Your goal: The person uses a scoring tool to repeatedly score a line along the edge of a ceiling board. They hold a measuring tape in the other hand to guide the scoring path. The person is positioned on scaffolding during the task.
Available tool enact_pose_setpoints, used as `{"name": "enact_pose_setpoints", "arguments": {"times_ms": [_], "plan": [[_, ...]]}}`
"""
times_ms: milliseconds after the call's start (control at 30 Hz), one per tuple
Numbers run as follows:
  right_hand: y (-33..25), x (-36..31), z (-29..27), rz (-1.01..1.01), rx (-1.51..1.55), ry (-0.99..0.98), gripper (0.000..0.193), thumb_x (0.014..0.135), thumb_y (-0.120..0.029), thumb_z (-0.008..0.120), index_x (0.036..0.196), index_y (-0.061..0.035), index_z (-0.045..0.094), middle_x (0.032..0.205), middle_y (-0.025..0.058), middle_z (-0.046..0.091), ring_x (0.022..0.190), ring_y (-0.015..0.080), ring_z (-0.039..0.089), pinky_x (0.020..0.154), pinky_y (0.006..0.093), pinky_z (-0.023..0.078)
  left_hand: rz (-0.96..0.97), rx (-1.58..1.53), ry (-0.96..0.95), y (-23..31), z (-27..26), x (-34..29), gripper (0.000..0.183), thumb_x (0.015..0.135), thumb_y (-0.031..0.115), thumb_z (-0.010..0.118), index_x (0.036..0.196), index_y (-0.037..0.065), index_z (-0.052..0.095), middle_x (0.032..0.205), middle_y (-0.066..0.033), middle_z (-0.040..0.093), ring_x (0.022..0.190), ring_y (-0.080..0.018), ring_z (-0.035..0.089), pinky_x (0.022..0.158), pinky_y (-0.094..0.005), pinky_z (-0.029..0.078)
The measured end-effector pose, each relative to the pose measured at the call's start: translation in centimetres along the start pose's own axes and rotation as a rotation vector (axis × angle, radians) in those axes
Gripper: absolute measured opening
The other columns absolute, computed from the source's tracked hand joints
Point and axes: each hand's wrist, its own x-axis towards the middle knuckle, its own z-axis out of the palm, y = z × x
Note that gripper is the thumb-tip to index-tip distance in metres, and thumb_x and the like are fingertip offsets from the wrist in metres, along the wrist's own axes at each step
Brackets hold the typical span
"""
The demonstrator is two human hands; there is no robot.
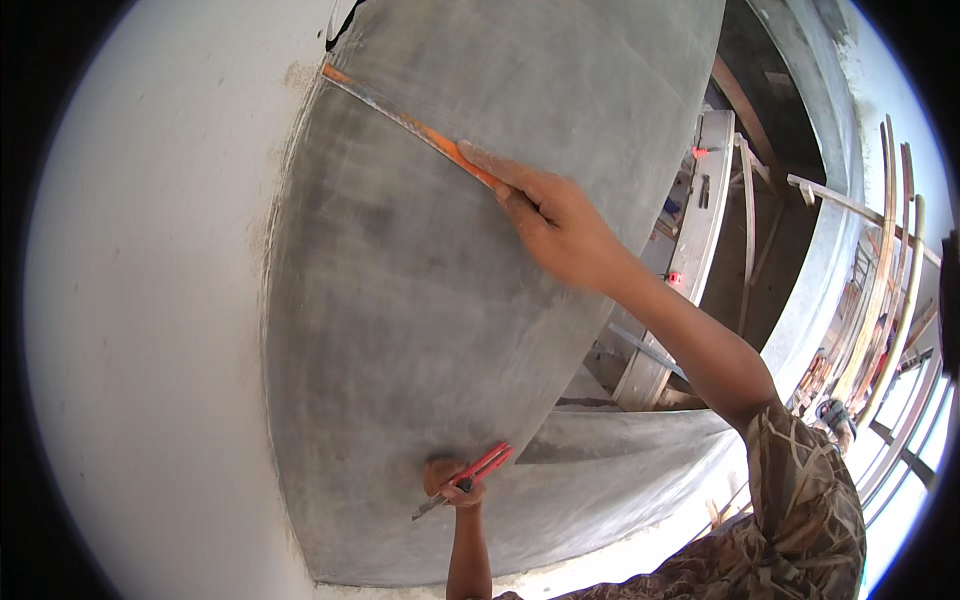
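My right hand (555,215) reaches up and grips the lower end of a long thin orange straightedge (400,118). The straightedge lies slanted against the grey plastered wall patch (400,320) and runs up-left to the patch's edge. My right arm, in a camouflage sleeve (800,500), comes in from the lower right. Low on the same patch, my left hand (452,485) is closed around a red-handled tool (478,472) that looks like pliers. Its metal tip points down-left and its handles point up-right.
A smooth white wall (150,320) borders the grey patch on the left. To the right is an opening with metal beams (690,250), wooden props (750,220) and curved scaffold poles (890,270). Small red clamps sit on the beams.
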Motion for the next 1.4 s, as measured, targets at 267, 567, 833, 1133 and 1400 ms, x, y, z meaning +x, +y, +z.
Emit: {"name": "enact_pose_setpoints", "arguments": {"times_ms": [267, 567, 833, 1133, 1400], "plan": [[-2.0, 5.5, 1.2, -0.394, -0.133, 0.196, 0.049, 0.085, 0.001, 0.045, 0.133, -0.003, 0.054, 0.087, 0.0234, 0.063, 0.074, 0.0385, 0.06, 0.07, 0.0448, 0.047, -0.128, -0.126, 0.009, 0.5, 0.8, -0.3, 0.059, 0.099, 0.05, 0.03, 0.062, 0.007, 0.048, 0.058, -0.0062, 0.048, 0.051, -0.0197, 0.045, 0.048, -0.0338, 0.032], [-0.9, 1.7, 1.1, -0.297, -0.147, 0.172, 0.046, 0.093, -0.002, 0.043, 0.138, -0.0075, 0.05, 0.076, 0.0192, 0.055, 0.061, 0.0253, 0.05, 0.064, 0.0385, 0.044, -0.126, -0.193, 0.018, 0.7, 0.5, 0.3, 0.057, 0.099, 0.047, 0.031, 0.062, 0.008, 0.049, 0.058, -0.0074, 0.05, 0.051, -0.0204, 0.046, 0.048, -0.0342, 0.033], [-3.1, 5.0, 2.1, -0.316, -0.195, 0.168, 0.049, 0.086, 0.0, 0.047, 0.133, -0.0072, 0.055, 0.078, 0.021, 0.061, 0.061, 0.037, 0.055, 0.06, 0.0449, 0.044, 0.259, 0.428, 0.2, -4.2, -0.2, -5.3, 0.052, 0.099, 0.041, 0.032, 0.062, 0.01, 0.052, 0.055, -0.0056, 0.053, 0.048, -0.0232, 0.052, 0.045, -0.0343, 0.037], [-0.6, 0.5, 1.6, -0.184, -0.284, 0.138, 0.056, 0.085, 0.003, 0.044, 0.138, -0.011, 0.052, 0.07, 0.0166, 0.05, 0.057, 0.026, 0.049, 0.059, 0.0365, 0.043, -0.103, -0.171, 0.031, -0.1, 0.5, -0.3, 0.054, 0.099, 0.041, 0.029, 0.059, 0.011, 0.05, 0.056, -0.0053, 0.055, 0.047, -0.0233, 0.051, 0.045, -0.0361, 0.037], [-3.3, 5.5, 3.5, -0.333, -0.26, 0.199, 0.057, 0.086, 0.0, 0.048, 0.14, -0.0151, 0.05, 0.08, 0.0194, 0.061, 0.072, 0.0366, 0.058, 0.066, 0.0463, 0.045, -0.056, -0.112, 0.018, -0.3, 0.4, -0.8, 0.056, 0.099, 0.043, 0.029, 0.058, 0.01, 0.051, 0.054, -0.0053, 0.054, 0.047, -0.0233, 0.051, 0.044, -0.0352, 0.037]]}}
